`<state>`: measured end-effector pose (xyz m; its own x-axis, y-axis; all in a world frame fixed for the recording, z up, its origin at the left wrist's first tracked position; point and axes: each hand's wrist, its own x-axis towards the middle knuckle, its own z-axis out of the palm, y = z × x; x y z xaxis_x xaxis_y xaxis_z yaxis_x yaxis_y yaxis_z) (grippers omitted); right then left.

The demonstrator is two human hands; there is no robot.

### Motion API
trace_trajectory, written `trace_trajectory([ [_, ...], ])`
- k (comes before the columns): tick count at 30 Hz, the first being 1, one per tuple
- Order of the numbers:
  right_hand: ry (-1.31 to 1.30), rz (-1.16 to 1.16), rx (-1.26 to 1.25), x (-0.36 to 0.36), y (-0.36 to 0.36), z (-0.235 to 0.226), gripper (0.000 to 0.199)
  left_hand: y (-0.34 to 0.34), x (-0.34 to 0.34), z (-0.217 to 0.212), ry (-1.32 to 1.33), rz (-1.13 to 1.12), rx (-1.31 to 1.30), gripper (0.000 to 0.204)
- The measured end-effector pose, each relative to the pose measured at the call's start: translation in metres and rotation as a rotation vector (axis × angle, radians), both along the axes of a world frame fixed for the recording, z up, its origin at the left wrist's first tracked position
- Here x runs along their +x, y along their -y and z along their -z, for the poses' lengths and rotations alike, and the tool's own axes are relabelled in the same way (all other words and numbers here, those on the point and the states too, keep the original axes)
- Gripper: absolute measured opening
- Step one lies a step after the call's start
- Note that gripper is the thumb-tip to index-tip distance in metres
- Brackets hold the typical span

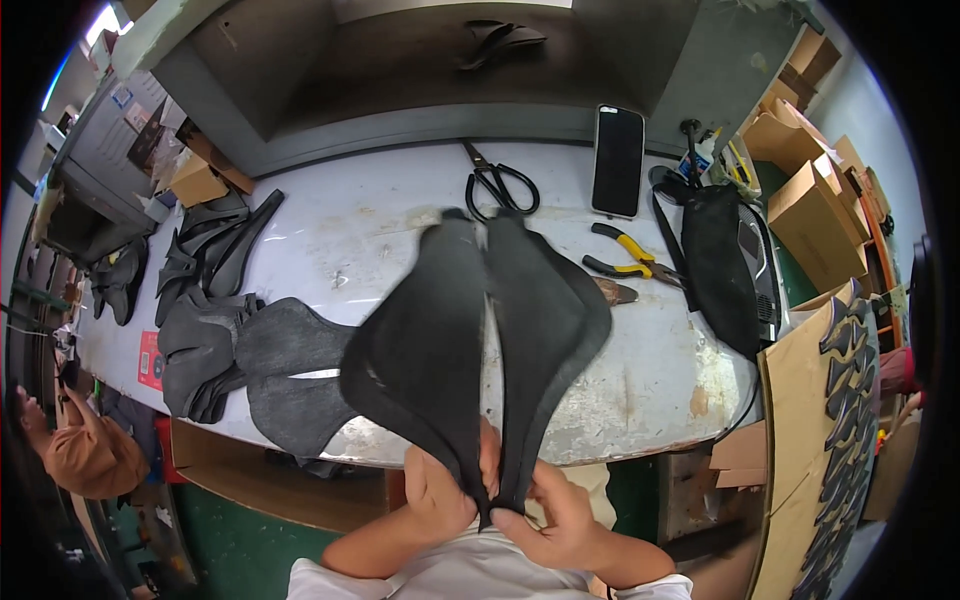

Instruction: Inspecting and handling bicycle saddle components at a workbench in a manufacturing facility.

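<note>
Right in front of me I hold up a dark grey leather-like shoe upper piece (425, 330), two wide lobes with a long slit between them. My left hand (440, 492) grips its narrow lower end on the left side, fingertips partly behind it. On the other side of that end, my right hand (555, 517) pinches the material between thumb and fingers. Left of it, a similar flat piece (295, 405) lies on the table, overlapping a stack of such pieces (200, 350). More curved black pieces (220, 240) are heaped behind that stack.
Black scissors (495, 182), a phone (618, 160) standing upright and yellow-handled pliers (632, 255) are at the back of the worktable (345, 235). A black covered device (725, 260) stands right. Cardboard with dark curved parts (810, 430) leans at far right. Another person (90, 445) is at left.
</note>
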<state>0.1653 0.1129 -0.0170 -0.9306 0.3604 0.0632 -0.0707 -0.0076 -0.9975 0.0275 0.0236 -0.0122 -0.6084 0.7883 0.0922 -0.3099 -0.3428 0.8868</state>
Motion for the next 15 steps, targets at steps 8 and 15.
trace_trajectory([
  [8, -0.239, -0.154, 0.252, -0.008, -0.01, -0.021, 0.032, 0.012, 0.006, 0.03, 1.061, 0.189, 0.087, 0.042],
  [15, -0.36, -0.126, 0.013, -0.025, 0.004, -0.039, 0.032, 0.011, 0.011, 0.039, 1.018, 0.236, 0.149, 0.042],
])
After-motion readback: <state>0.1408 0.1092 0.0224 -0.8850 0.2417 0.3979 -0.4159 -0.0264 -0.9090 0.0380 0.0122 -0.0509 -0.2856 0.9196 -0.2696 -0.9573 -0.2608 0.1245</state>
